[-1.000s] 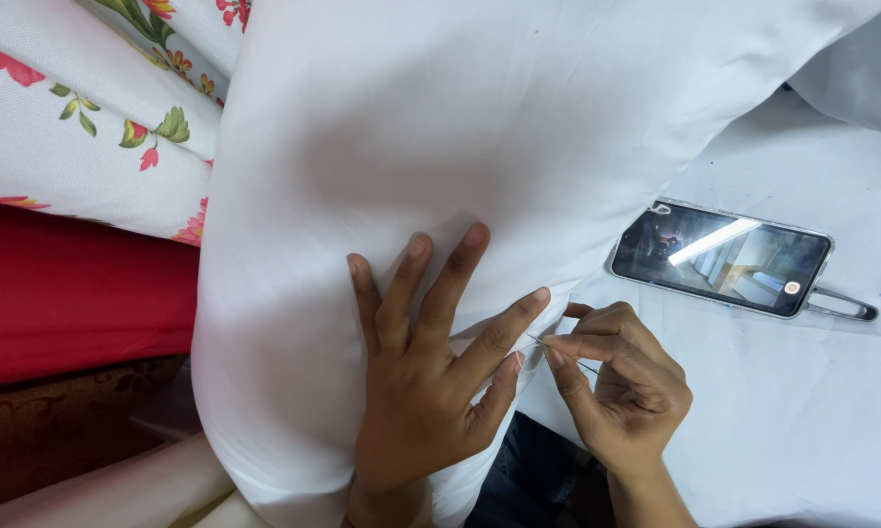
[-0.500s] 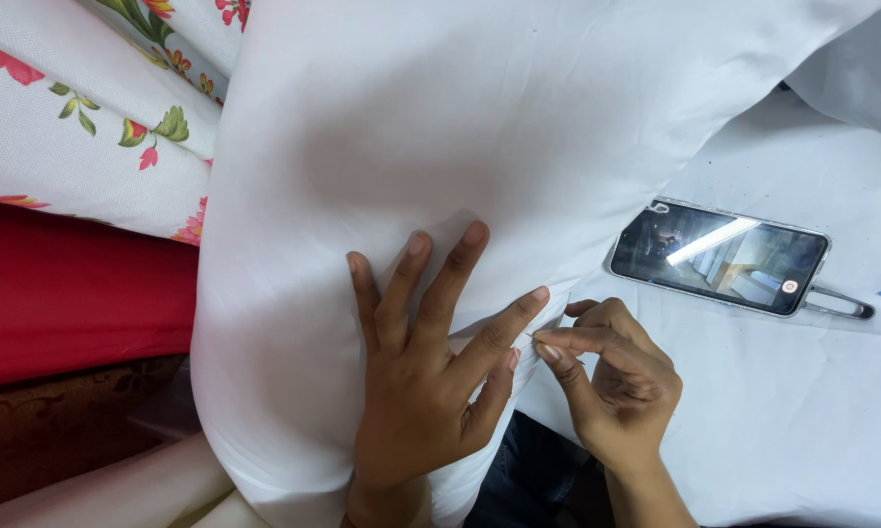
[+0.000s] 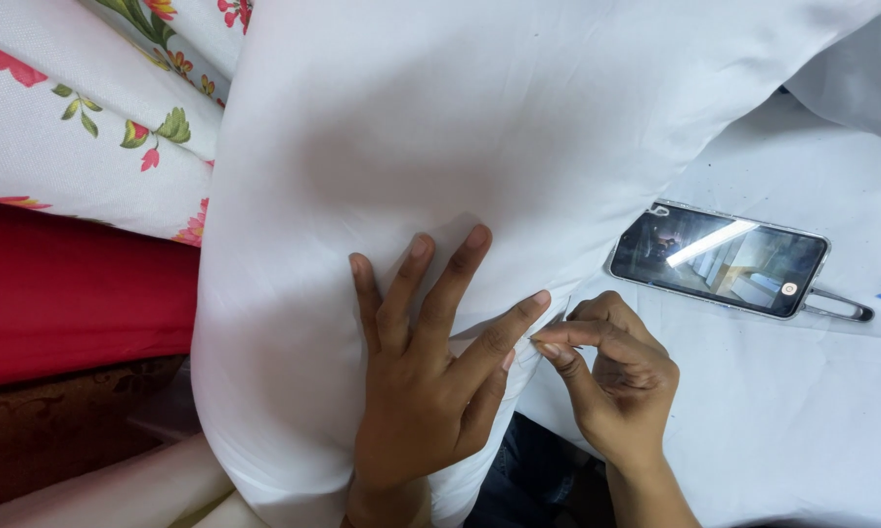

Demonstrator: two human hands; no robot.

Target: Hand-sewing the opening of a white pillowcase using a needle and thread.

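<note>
- Two hands on this one: my left hand (image 3: 416, 391) is spread flat on the white pillow (image 3: 440, 147), fingers (image 3: 460, 269) wide and pressing the fabric down near its lower edge, not gripping anything.
- My right hand (image 3: 616, 381) sits just right of the pillow's edge, thumb and forefinger pinched tight together right at the seam. Something thin seems to be between them, maybe a needle, but it's too small to say for sure.
- The pillow takes up most of the middle of the view, bulging up and away from me, its lower edge down by my wrists.
- Handling-wise I'd call it light and very soft. The cover looks smooth and a bit slippery, and it dents under my palm, so it'll shift unless it's held flat.
- Best place to take hold, I reckon, is the seam edge itself, pinching the doubled fabric. Grabbing the puffy middle would just squash it.
- Right of the pillow, a phone (image 3: 719, 259) lies face up on a white sheet (image 3: 802, 420), well apart from my hands.
- Left of the pillow there's floral fabric (image 3: 79, 117), with red cloth (image 3: 69, 293) below that.
- Nothing fragile near the pillow apart from that phone.
</note>
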